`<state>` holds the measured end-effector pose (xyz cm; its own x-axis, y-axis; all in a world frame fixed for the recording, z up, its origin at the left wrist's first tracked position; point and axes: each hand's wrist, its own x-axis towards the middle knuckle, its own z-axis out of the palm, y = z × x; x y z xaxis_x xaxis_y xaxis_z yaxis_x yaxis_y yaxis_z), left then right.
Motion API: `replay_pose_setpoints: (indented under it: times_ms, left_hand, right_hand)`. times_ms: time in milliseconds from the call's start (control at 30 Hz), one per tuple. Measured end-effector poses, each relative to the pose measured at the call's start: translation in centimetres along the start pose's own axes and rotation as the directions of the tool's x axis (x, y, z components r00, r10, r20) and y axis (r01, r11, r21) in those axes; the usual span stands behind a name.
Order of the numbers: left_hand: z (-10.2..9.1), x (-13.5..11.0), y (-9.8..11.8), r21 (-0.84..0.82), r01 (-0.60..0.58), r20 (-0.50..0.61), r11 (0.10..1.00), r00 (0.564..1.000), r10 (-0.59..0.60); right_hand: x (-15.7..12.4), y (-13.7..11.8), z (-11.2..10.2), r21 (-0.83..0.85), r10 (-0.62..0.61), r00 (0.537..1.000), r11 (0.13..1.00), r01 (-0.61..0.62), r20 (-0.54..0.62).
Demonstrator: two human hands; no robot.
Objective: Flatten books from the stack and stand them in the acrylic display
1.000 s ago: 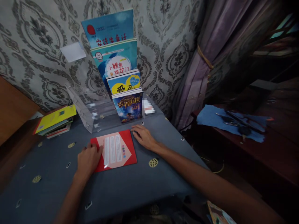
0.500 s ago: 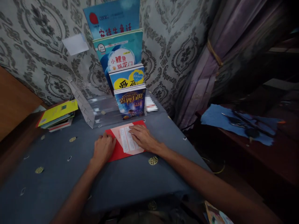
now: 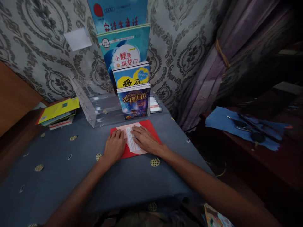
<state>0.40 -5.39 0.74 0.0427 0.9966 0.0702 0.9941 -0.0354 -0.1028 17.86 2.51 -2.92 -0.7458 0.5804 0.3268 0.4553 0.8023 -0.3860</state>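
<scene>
A red book (image 3: 151,127) with a pink area and a white panel of print lies flat on the table, in front of a clear acrylic rack (image 3: 106,115). My left hand (image 3: 115,143) rests on the book's left side, fingers laid out over the cover. On its right half lies my right hand (image 3: 145,138), palm down with the fingers stretched across the printed panel. Neither hand grasps anything. Just behind the book, dark blue books (image 3: 134,102) stand upright in the rack, with a yellow-and-blue book (image 3: 120,82) and taller teal books (image 3: 110,47) in rows behind.
A pile of books with a yellow cover (image 3: 59,110) lies at the table's left. The patterned cloth (image 3: 78,176) covers the table. A wallpapered wall stands behind, a purple curtain (image 3: 201,88) to the right. Farther right, a blue cloth (image 3: 217,118) holds dark tools.
My left hand has moved right, from the book's left edge onto its cover. The book has shifted slightly to the right under my hands. My right hand stays on it.
</scene>
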Motion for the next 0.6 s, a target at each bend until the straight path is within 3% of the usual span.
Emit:
replay_pose_setpoints:
  times_ms: [200,600]
  left_hand:
    - [2.8,1.7,0.3,-0.098,-0.126,-0.084,0.987,0.989,0.118]
    - [3.2,2.0,0.1,-0.164,-0.136,-0.091,0.977,0.988,0.122]
  right_hand:
    - [0.0,0.5,0.8,0.018,-0.006,1.0,1.0,0.006,-0.01]
    - [0.8,1.0,1.0,-0.022,0.007,1.0,1.0,-0.007,0.008]
